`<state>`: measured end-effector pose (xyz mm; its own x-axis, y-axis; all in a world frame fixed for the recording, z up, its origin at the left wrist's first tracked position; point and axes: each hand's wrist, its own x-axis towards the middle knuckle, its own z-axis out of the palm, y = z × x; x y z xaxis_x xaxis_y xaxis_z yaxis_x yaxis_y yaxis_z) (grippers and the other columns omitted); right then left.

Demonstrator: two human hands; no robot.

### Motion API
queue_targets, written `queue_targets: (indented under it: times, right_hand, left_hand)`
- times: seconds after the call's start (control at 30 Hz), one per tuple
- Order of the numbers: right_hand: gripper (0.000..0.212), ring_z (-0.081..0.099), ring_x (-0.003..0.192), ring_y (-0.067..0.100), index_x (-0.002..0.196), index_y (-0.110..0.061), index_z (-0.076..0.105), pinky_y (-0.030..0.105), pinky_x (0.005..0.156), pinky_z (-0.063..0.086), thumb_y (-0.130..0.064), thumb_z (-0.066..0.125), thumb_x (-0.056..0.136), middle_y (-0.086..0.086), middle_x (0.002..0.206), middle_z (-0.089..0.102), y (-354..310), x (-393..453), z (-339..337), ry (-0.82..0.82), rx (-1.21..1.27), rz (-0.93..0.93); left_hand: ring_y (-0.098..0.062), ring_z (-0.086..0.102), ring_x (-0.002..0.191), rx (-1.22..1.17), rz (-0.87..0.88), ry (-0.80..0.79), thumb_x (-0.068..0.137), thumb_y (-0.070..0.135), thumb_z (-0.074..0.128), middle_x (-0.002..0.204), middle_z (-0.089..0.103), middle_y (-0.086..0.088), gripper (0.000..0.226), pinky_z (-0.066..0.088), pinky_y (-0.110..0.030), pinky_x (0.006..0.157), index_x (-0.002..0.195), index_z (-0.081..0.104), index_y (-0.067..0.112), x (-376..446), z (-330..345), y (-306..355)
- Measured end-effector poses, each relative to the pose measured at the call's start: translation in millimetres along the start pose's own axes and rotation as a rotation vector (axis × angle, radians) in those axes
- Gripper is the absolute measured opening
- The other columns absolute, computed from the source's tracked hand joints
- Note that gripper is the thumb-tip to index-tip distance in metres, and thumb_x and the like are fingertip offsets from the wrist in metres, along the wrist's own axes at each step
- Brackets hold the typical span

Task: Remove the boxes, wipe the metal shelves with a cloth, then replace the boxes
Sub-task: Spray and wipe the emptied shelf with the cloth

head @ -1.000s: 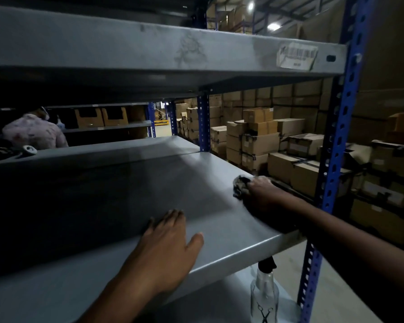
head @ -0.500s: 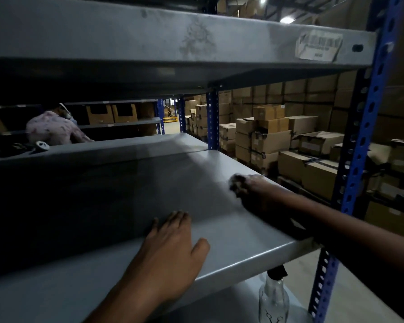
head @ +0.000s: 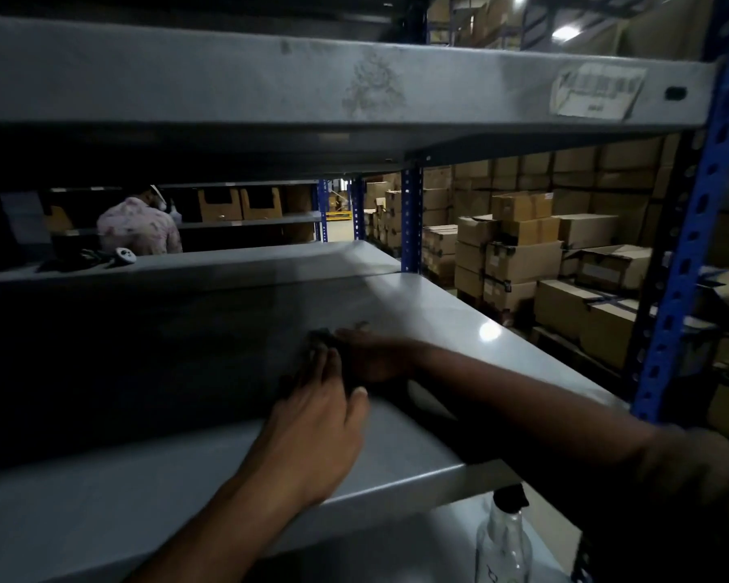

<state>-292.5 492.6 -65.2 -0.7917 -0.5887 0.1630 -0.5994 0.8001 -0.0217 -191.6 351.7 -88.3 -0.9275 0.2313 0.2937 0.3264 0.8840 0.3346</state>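
The grey metal shelf (head: 459, 321) in front of me carries no boxes. My right hand (head: 375, 355) presses a dark cloth (head: 323, 336) flat against the shelf's middle, the cloth showing only at my fingertips. My left hand (head: 312, 431) rests palm down near the shelf's front edge, fingers spread, its tips touching the right hand. A second grey shelf (head: 354, 90) hangs overhead with a worn label at its right end.
A clear spray bottle (head: 503, 544) stands on the lower shelf under the front edge. A blue upright (head: 687, 254) frames the right side. Stacked cardboard boxes (head: 518, 263) fill the floor beyond. Another person (head: 140, 225) works at a far rack on the left.
My right hand has slid the cloth leftwards across the shelf, from the right edge toward the middle. My left hand has shifted forward until its fingers meet the right hand.
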Motion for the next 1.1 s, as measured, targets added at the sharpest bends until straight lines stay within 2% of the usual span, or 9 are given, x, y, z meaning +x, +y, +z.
queue_targets:
  times: [0.07, 0.13, 0.2, 0.3, 0.43, 0.63, 0.87, 1.0, 1.1]
  right_hand:
    - [0.043, 0.049, 0.123, 0.037, 0.13, 0.013, 0.051, 0.021, 0.102, 0.027, -0.015, 0.046, 0.097, 0.033, 0.136, 0.049, -21.3, -24.4, -3.3, -0.041, 0.126, -0.104]
    - [0.038, 0.048, 0.124, 0.028, 0.136, 0.003, 0.05, 0.014, 0.102, 0.028, -0.013, 0.046, 0.101, 0.024, 0.141, 0.049, -32.7, -66.1, -5.9, -0.068, 0.243, -0.036]
    - [0.043, 0.048, 0.129, 0.026, 0.146, -0.014, 0.041, 0.026, 0.108, 0.034, -0.025, 0.042, 0.104, 0.014, 0.147, 0.047, -14.5, -102.1, -9.0, 0.004, 0.179, 0.016]
    - [0.037, 0.054, 0.12, 0.03, 0.139, -0.019, 0.049, 0.042, 0.107, 0.039, -0.026, 0.041, 0.103, 0.013, 0.135, 0.055, 36.6, -141.5, -14.5, 0.029, 0.141, 0.313]
    - [0.037, 0.045, 0.123, 0.032, 0.124, -0.006, 0.055, 0.036, 0.103, 0.034, -0.032, 0.038, 0.103, 0.019, 0.134, 0.049, 50.0, -168.9, -17.6, 0.055, -0.013, 0.763]
    - [0.036, 0.047, 0.124, 0.013, 0.124, -0.025, 0.055, 0.029, 0.115, 0.027, -0.041, 0.031, 0.103, -0.006, 0.13, 0.056, -44.4, -207.2, 23.0, 0.391, 0.017, 0.406]
    - [0.015, 0.055, 0.099, 0.027, 0.096, -0.015, 0.058, 0.039, 0.099, 0.04, -0.018, 0.058, 0.082, 0.005, 0.098, 0.059, -20.5, -225.3, 41.4, 0.671, -0.176, 0.802]
    - [0.035, 0.05, 0.125, 0.025, 0.121, -0.015, 0.057, 0.038, 0.113, 0.028, -0.015, 0.063, 0.086, 0.005, 0.127, 0.058, -49.3, -217.5, 58.1, 0.645, -0.128, 0.549]
    - [0.042, 0.053, 0.122, 0.023, 0.12, -0.021, 0.054, 0.037, 0.111, 0.036, -0.018, 0.07, 0.081, -0.001, 0.125, 0.058, -23.4, -235.9, 50.1, 0.633, -0.114, 0.612]
  left_hand:
    - [-0.014, 0.002, 0.15, 0.02, -0.002, 0.024, 0.103, 0.044, 0.024, 0.164, 0.002, -0.004, 0.064, 0.001, -0.032, 0.122, 0.156, 0.005, 0.013, -2.2, -1.6, 1.8]
    - [-0.012, 0.002, 0.15, 0.034, -0.002, -0.028, 0.103, 0.046, 0.023, 0.164, 0.003, -0.003, 0.064, 0.0, -0.032, 0.122, 0.156, 0.006, 0.014, -3.9, -2.1, 4.9]
    - [-0.012, 0.003, 0.15, 0.074, 0.015, -0.082, 0.102, 0.048, 0.024, 0.164, 0.004, -0.003, 0.065, -0.001, -0.031, 0.121, 0.155, 0.008, 0.013, -4.7, -2.0, 8.2]
    - [-0.013, 0.003, 0.15, 0.12, 0.046, -0.096, 0.102, 0.048, 0.026, 0.164, 0.003, -0.005, 0.068, -0.001, -0.031, 0.121, 0.156, 0.007, 0.01, -5.8, -3.4, 9.9]
    - [-0.013, 0.007, 0.15, 0.115, 0.08, -0.114, 0.101, 0.051, 0.027, 0.164, 0.007, -0.004, 0.07, 0.002, -0.028, 0.121, 0.156, 0.01, 0.011, -8.2, -3.6, 9.8]
    - [-0.012, 0.013, 0.149, 0.113, 0.136, -0.105, 0.094, 0.059, 0.021, 0.163, 0.015, -0.004, 0.077, 0.006, -0.028, 0.121, 0.155, 0.017, 0.011, -4.0, 1.5, 16.2]
    - [-0.008, 0.01, 0.149, 0.047, 0.309, -0.119, 0.1, 0.055, 0.027, 0.163, 0.015, 0.002, 0.067, 0.003, -0.032, 0.122, 0.155, 0.017, 0.017, -3.8, 25.0, 55.5]
    - [-0.007, 0.009, 0.149, 0.075, 0.311, -0.146, 0.099, 0.056, 0.025, 0.163, 0.014, 0.003, 0.068, 0.004, -0.03, 0.122, 0.155, 0.015, 0.018, -4.4, 26.8, 55.0]
    - [-0.005, 0.007, 0.148, 0.062, 0.323, -0.154, 0.099, 0.057, 0.026, 0.163, 0.011, 0.005, 0.069, 0.001, -0.026, 0.121, 0.156, 0.013, 0.02, -6.9, 24.5, 52.1]
